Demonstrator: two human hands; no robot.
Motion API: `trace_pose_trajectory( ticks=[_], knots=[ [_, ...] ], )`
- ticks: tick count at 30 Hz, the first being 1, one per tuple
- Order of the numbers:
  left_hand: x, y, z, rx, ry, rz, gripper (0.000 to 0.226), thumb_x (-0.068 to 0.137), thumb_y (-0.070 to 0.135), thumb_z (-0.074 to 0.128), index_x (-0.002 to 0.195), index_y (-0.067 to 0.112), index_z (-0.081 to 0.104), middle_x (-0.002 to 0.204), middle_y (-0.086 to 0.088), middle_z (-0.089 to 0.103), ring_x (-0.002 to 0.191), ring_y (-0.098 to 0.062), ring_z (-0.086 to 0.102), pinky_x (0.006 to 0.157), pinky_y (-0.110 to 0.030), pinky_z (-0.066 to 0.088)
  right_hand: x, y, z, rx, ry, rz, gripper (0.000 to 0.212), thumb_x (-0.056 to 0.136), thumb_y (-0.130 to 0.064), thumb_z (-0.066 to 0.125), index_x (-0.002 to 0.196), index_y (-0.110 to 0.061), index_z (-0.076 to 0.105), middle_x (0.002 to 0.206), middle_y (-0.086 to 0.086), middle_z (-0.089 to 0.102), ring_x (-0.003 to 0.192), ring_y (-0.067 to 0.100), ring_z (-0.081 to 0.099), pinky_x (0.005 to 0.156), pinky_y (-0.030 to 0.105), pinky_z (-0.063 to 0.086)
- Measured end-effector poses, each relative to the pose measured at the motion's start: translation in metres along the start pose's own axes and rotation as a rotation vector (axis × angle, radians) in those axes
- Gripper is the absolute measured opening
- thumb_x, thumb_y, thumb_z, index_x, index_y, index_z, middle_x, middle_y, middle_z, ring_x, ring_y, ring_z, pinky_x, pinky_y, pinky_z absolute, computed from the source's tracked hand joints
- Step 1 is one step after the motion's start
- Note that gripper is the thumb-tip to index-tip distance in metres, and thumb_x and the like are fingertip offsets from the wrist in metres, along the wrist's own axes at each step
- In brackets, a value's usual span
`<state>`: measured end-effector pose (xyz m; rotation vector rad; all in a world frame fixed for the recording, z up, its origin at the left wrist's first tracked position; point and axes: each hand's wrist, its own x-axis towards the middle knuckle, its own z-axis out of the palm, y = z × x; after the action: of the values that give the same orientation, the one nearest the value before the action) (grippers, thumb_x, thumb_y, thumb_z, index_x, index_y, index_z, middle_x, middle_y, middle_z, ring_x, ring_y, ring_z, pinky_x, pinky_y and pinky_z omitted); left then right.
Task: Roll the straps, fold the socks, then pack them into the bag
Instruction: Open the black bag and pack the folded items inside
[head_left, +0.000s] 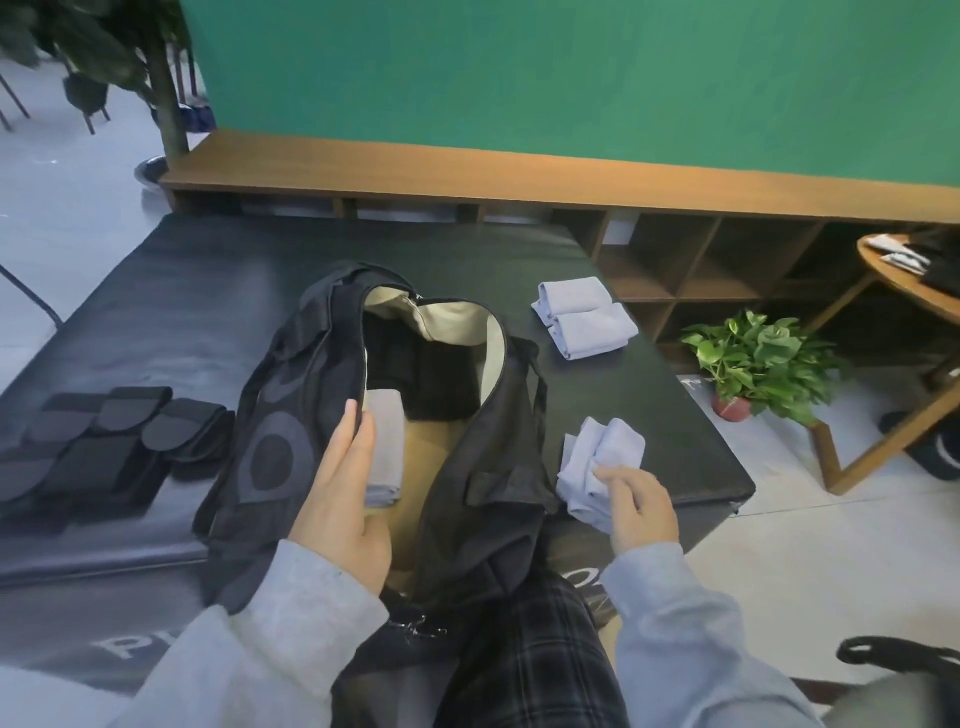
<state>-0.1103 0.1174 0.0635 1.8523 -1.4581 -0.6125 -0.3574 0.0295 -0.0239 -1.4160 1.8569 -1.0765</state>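
Surface: black padded bench (649, 415) before a green wall (571, 78).
Left hand: your left hand (343, 499) reaches into the open bag, fingers nearly straight, holding a folded grey sock (385, 447) against its near-left wall.
Right hand: your right hand (639, 506) pinches a crumpled sock bundle (597, 467) at the bench's near right edge.
Bag: black bag (291, 415) lies unzipped mid-bench.
Straps: rolled black straps (104, 441) sit along the left edge.
Far socks: two folded socks (584, 317) lie near the far right corner.
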Motion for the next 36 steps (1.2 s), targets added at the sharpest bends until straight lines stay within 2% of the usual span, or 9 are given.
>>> trace_pose_trajectory(
  ticks=[4,9,12,14,17,20,27,33,36],
  knots=[
    [-0.004,0.005,-0.004,0.011,0.0,-0.013,0.08,0.085,-0.017,0.039,0.148,0.019,0.005,0.138,0.025,-0.007,0.139,-0.002,0.0,0.104,-0.013,0.006,0.0,-0.007,-0.001,0.106,0.182,0.264,0.014,0.088,-0.015,0.053,0.1,-0.018,0.058,0.111,0.004,0.038,0.088,0.024,0.049,0.083,0.029,0.038],
    [-0.006,0.008,-0.006,0.022,0.006,-0.022,0.078,0.086,-0.015,0.041,0.147,0.018,0.007,0.136,0.024,-0.005,0.139,-0.003,0.002,0.102,-0.011,0.009,-0.006,-0.011,0.004,0.272,-0.014,0.542,0.041,0.084,-0.032,0.06,0.121,-0.032,0.043,0.103,0.007,0.054,0.087,0.027,0.055,0.092,0.047,0.047],
    [-0.007,0.011,-0.007,0.001,0.02,-0.023,0.076,0.086,-0.015,0.043,0.147,0.017,0.009,0.136,0.023,-0.001,0.132,0.002,0.0,0.102,-0.011,0.009,-0.006,-0.017,0.003,0.323,-0.035,0.633,0.065,0.085,-0.028,0.064,0.14,-0.022,0.029,0.091,0.006,0.05,0.077,0.023,0.055,0.096,0.046,0.046],
    [-0.007,0.013,-0.007,-0.008,0.019,-0.024,0.076,0.086,-0.015,0.042,0.147,0.017,0.009,0.137,0.022,0.001,0.125,0.006,-0.001,0.101,-0.011,0.007,-0.005,-0.019,0.003,0.296,-0.046,0.661,0.074,0.084,-0.026,0.065,0.144,-0.016,0.023,0.082,0.003,0.049,0.087,0.028,0.058,0.098,0.046,0.044],
    [-0.007,0.014,-0.007,-0.006,0.02,-0.028,0.077,0.086,-0.016,0.042,0.147,0.018,0.009,0.137,0.023,0.002,0.126,0.005,-0.001,0.1,-0.011,0.007,-0.007,-0.025,0.0,0.248,-0.043,0.61,0.079,0.085,-0.02,0.064,0.148,-0.013,0.017,0.104,0.008,0.051,0.1,0.031,0.051,0.094,0.035,0.036],
    [-0.008,0.016,-0.008,-0.003,0.019,-0.031,0.077,0.086,-0.016,0.041,0.147,0.018,0.008,0.136,0.023,-0.001,0.129,0.005,-0.002,0.099,-0.009,0.006,-0.007,-0.036,-0.003,0.215,-0.077,0.519,0.083,0.088,-0.013,0.057,0.151,-0.024,0.005,0.124,0.012,0.047,0.109,0.035,0.049,0.091,0.04,0.034],
    [-0.01,0.015,-0.012,-0.028,0.013,-0.04,0.08,0.085,-0.017,0.041,0.147,0.02,0.006,0.153,0.013,0.001,0.124,0.008,-0.002,0.097,-0.007,0.006,-0.015,-0.056,-0.011,0.215,-0.109,0.234,0.075,0.089,-0.008,0.04,0.145,-0.05,0.011,0.084,0.002,0.052,0.071,0.024,0.052,0.066,0.032,0.043],
    [-0.01,0.016,-0.015,-0.072,0.02,-0.045,0.078,0.085,-0.018,0.042,0.147,0.015,0.009,0.15,0.015,0.003,0.123,0.008,0.0,0.087,0.005,0.004,-0.024,-0.08,-0.017,0.343,-0.114,0.038,0.062,0.09,-0.003,0.04,0.121,-0.057,0.032,0.089,-0.007,0.05,0.074,0.014,0.053,0.064,0.024,0.043],
    [-0.009,0.007,-0.014,-0.043,0.034,-0.013,0.079,0.084,-0.019,0.041,0.147,0.017,0.009,0.146,0.02,0.0,0.125,0.009,-0.001,0.092,0.0,0.005,-0.027,-0.095,-0.016,0.429,-0.142,-0.069,0.061,0.089,0.002,0.043,0.108,-0.056,0.043,0.097,-0.005,0.052,0.085,0.012,0.055,0.078,0.028,0.049]
  ],
)
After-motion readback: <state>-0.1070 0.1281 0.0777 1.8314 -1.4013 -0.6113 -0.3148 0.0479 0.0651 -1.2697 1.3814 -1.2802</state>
